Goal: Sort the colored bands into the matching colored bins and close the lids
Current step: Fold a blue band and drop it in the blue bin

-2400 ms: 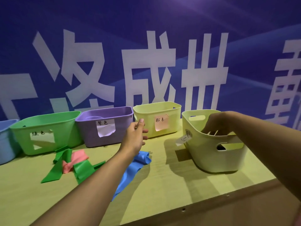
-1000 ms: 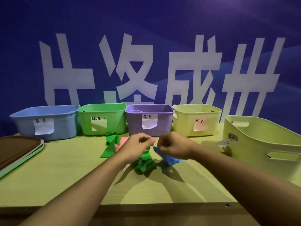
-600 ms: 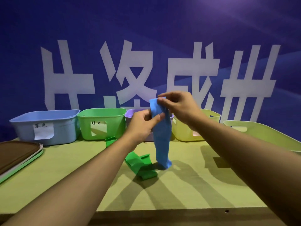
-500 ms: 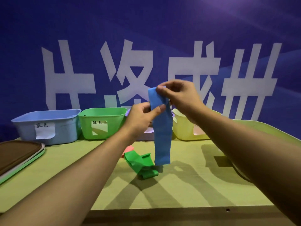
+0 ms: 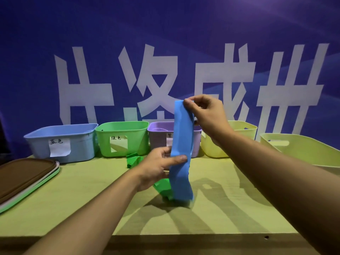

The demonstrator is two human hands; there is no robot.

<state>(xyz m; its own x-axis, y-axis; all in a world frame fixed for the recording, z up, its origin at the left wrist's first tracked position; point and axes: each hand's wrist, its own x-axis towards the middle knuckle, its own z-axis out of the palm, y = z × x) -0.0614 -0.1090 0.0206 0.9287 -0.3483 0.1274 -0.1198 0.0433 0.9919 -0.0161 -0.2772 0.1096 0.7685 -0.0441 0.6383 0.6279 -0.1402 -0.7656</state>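
The fingers (image 5: pixel 177 159) of the left hand (image 5: pixel 156 167) pinched the blue band (image 5: pixel 182 150) partway down, thumb across its front, while the right hand (image 5: pixel 207 112) pinched its top edge, so the band hung upright above the table (image 5: pixel 220 208). A green band (image 5: pixel 162 186) lay crumpled just behind its lower end, another (image 5: pixel 133 160) farther back. Stacked lids (image 5: pixel 24 177) sat at the left. Beyond stood the blue bin (image 5: pixel 62 140), green bin (image 5: pixel 123 137), purple bin (image 5: pixel 159 137) and two yellow bins (image 5: pixel 241 129), all uncovered.

Blue band (image 5: pixel 181 153) lifted off the table, now stretched taller — left hand (image 5: pixel 158 167) pinching lower, right hand (image 5: pixel 206 112) higher.
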